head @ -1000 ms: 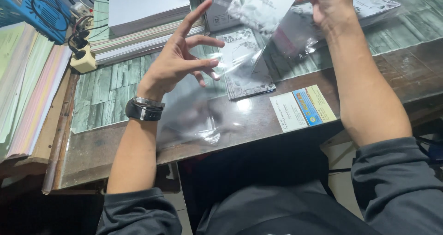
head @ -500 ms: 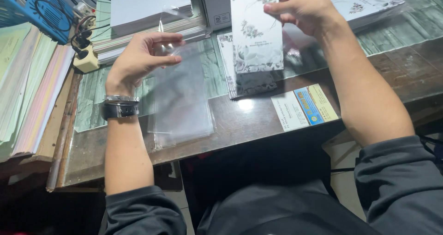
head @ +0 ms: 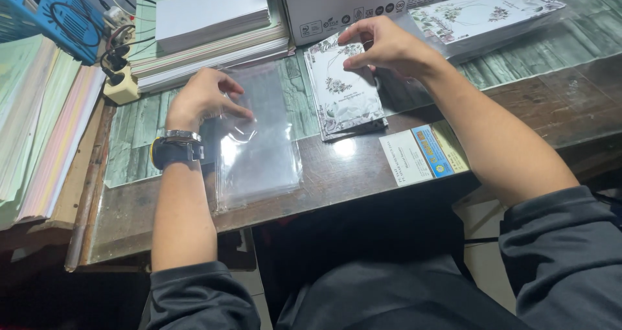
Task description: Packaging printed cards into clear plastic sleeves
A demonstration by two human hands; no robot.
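Left hand [head: 204, 96]: fingers pinched on the top edge of the clear plastic sleeves [head: 258, 142], a stack lying flat on the tabletop [head: 363, 168].
Right hand [head: 387, 45]: fingertips closed on the upper edge of the floral cards [head: 343, 93], a pile just right of the sleeves.
Wristwatch [head: 175, 152]: on the left wrist, touching the sleeves' left edge.
White box [head: 359, 2]: behind the cards.
Paper stack [head: 214, 28]: behind the sleeves.
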